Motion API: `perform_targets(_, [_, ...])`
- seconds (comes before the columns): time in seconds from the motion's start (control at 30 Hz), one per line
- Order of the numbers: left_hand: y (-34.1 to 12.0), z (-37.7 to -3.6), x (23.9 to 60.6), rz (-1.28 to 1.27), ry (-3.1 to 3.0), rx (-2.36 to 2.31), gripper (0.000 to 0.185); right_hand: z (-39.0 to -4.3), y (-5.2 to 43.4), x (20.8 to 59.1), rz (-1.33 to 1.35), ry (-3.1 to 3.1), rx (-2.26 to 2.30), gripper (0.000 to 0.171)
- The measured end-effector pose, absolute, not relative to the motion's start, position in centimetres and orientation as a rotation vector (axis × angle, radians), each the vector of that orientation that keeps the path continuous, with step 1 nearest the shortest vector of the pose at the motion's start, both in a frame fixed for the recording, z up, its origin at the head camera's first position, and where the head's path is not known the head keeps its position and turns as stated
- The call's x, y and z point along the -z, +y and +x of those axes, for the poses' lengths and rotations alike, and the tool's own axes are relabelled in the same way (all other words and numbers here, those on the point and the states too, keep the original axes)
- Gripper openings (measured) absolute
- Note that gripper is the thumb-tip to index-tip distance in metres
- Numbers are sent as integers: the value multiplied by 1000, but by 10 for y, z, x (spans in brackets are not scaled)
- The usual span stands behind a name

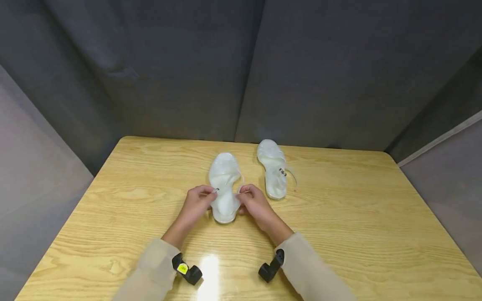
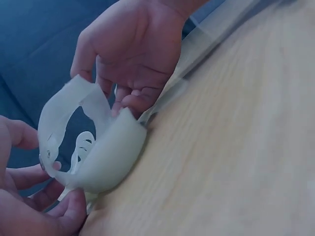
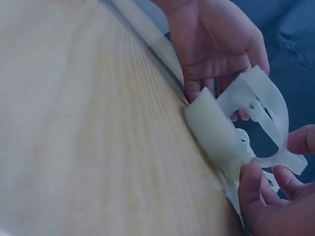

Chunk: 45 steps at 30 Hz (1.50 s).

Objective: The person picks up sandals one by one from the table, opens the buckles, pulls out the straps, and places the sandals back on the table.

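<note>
Two translucent white sandals are seen on the wooden worktop (image 1: 339, 234). The near sandal (image 1: 224, 184) is held at its heel end between both hands, toe pointing away; its ankle strap (image 2: 59, 105) is lifted clear of the sole. The strap's end is pinched by the left hand (image 1: 196, 205) on one side, and the other end is pinched by the right hand (image 1: 256, 205); fingers of both are curled round the thin band. The buckle is too small and pale to be made out in the head view, and in the wrist views it is partly covered by fingertips. The heel is hidden behind the hands in the head view.

The second sandal (image 1: 273, 167) is laid just beside the first, further back and to the right, untouched, with its strap loose on the worktop. Dark grey curtains (image 1: 241, 71) close off the back and sides. The forearms are covered by beige sleeves (image 1: 158, 267), and black camera mounts (image 1: 187, 269) are worn at the wrists.
</note>
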State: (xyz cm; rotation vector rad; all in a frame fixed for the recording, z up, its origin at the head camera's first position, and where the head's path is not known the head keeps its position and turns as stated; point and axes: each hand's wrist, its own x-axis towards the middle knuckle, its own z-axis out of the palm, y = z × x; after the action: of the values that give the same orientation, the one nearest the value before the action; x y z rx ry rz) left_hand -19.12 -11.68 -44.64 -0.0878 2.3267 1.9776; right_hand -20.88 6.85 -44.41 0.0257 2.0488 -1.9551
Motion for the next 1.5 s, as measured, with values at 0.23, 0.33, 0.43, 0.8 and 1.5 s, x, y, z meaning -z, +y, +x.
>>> perform_targets(0.23, [-108, -167, 447, 51, 2361, -1895, 17, -183, 90, 446, -26, 1972, 1973, 13])
perform_targets(0.33, [-105, -157, 445, 99, 2394, -1836, 14, -171, 97, 445, -59, 1951, 1950, 14])
perform_targets(0.43, [-102, -146, 443, 195, 2430, -1758, 14, -157, 105, 444, -83, 1926, 1929, 15])
perform_targets(0.8, [-105, -131, 435, 433, 2493, -1531, 15, -123, 121, 443, -52, 1910, 1954, 24])
perform_targets(1.5, [-127, -143, 442, 452, 2017, -1624, 19, -145, 80, 407, -800, 2867, 1218, 19])
